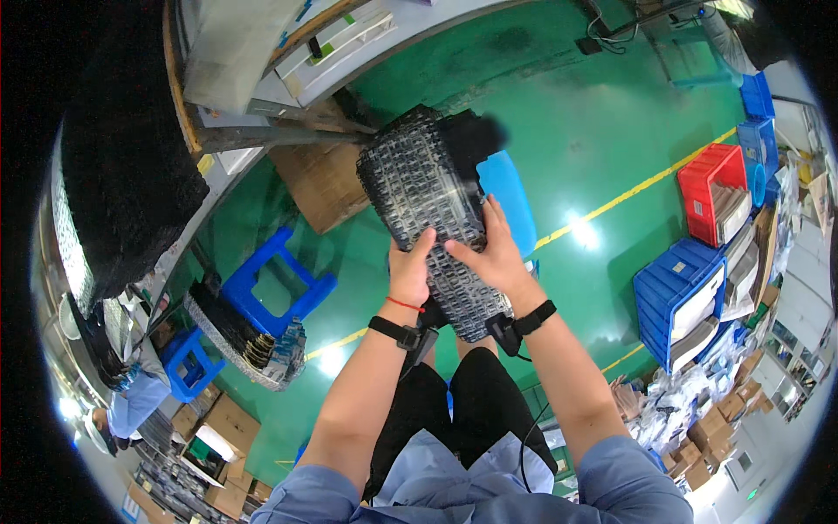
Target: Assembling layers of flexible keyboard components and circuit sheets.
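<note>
Centrally, a thick bundle (423,188) hangs over a smooth green floor (576,113), held between two bare hands above the wearer's knees. It is a rounded oblong, black and silver, with a bumpy surface ridged in rows and a plain black flap at its far end. The left hand (410,272) has its grip partly closed round the near left side, thumb on top, fingers hidden; the right hand (499,253) has a wider grip, fingers straight along the right edge, thumb on top. Each wrist wears one black strap.

Two blue plastic stools (301,293) stand at left, and one more black-and-silver bundle (236,341) lies beside them. One red crate (696,188) and one large blue crate (659,293) sit at right. Flat brown cardboard (319,185) lies near the worktop (236,140), top left. The held bundle partly blocks a smooth light-blue panel (513,196) behind it.
</note>
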Motion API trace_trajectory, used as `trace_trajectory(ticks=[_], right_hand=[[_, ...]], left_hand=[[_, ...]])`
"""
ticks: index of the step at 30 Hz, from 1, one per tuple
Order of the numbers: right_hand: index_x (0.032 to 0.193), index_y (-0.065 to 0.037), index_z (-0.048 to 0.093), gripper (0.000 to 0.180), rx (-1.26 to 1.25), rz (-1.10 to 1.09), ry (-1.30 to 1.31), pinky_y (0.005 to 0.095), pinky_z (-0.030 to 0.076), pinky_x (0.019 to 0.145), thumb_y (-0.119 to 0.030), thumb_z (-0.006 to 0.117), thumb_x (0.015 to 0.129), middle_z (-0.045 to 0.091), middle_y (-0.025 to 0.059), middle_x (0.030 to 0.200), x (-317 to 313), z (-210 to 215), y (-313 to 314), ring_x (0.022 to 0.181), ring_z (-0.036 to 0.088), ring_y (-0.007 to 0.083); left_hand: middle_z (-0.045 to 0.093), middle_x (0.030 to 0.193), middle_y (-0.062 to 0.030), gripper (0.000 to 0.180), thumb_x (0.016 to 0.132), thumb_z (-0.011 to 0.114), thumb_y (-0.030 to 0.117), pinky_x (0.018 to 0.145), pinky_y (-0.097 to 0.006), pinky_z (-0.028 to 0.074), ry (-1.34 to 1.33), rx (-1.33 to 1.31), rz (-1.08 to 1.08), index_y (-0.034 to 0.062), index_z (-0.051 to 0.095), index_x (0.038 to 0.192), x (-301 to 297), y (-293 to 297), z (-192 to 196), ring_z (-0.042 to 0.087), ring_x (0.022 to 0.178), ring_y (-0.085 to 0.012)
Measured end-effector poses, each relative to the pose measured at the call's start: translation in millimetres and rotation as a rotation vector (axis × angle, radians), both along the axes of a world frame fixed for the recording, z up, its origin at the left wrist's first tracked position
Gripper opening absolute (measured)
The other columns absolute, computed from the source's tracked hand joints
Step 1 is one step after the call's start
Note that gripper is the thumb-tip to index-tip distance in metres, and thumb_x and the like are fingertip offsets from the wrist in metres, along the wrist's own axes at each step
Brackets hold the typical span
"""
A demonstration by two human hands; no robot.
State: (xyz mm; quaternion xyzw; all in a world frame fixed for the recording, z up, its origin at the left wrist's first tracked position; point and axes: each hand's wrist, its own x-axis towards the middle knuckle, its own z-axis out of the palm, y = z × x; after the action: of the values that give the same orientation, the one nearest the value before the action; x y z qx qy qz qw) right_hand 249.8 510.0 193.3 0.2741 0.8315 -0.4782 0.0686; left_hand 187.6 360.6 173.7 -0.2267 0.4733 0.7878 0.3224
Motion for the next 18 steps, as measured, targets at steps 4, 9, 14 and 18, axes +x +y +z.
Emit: trace_trajectory(ticks=[4, 9, 14, 18], right_hand=[[0.143, 0.012, 0.023, 0.111, -0.163, -0.052, 0.049, 0.0409, 0.028, 0.112, -0.050, 0.078, 0.069, 0.031, 0.0343, 0.144, 3, 46, -7, 0.137, 0.031, 0.0407], [0.137, 0.010, 0.038, 0.110, -0.157, 0.277, -0.173, 0.0428, 0.032, 0.110, -0.062, 0.075, 0.063, 0.041, 0.0305, 0.139, 38, 65, 22, 0.131, 0.039, 0.0424], [0.114, 0.006, 0.060, 0.092, 0.196, 0.552, -0.050, 0.0540, 0.028, 0.110, -0.068, 0.070, 0.062, 0.047, 0.0261, 0.136, 55, 86, 17, 0.132, 0.037, 0.0420], [0.113, 0.005, 0.060, 0.090, 0.266, 0.506, -0.025, 0.0546, 0.028, 0.109, -0.069, 0.069, 0.063, 0.052, 0.0247, 0.131, 63, 104, 8, 0.129, 0.043, 0.0409]], left_hand=[[0.058, 0.120, -0.0111, 0.051, 0.087, 0.068, 0.015, 0.091, -0.039, 0.050, -0.129, 0.168, -0.028, 0.0016, 0.044, 0.130, -4, -21, 5, 0.059, 0.107, -0.0242], [0.066, 0.109, -0.0119, 0.038, 0.097, 0.049, 0.033, 0.088, -0.043, 0.052, -0.291, 0.250, -0.049, 0.0029, 0.056, 0.119, 6, -36, 37, 0.065, 0.096, -0.0261], [0.065, 0.111, -0.0124, 0.040, 0.097, 0.048, 0.034, 0.090, -0.044, 0.051, -0.381, 0.252, -0.045, 0.0032, 0.055, 0.121, 23, -51, 43, 0.064, 0.099, -0.0271], [0.061, 0.123, -0.0145, 0.044, 0.097, 0.047, 0.034, 0.097, -0.046, 0.047, -0.374, 0.285, -0.031, 0.0024, 0.052, 0.127, 32, -61, 44, 0.060, 0.109, -0.0291]])
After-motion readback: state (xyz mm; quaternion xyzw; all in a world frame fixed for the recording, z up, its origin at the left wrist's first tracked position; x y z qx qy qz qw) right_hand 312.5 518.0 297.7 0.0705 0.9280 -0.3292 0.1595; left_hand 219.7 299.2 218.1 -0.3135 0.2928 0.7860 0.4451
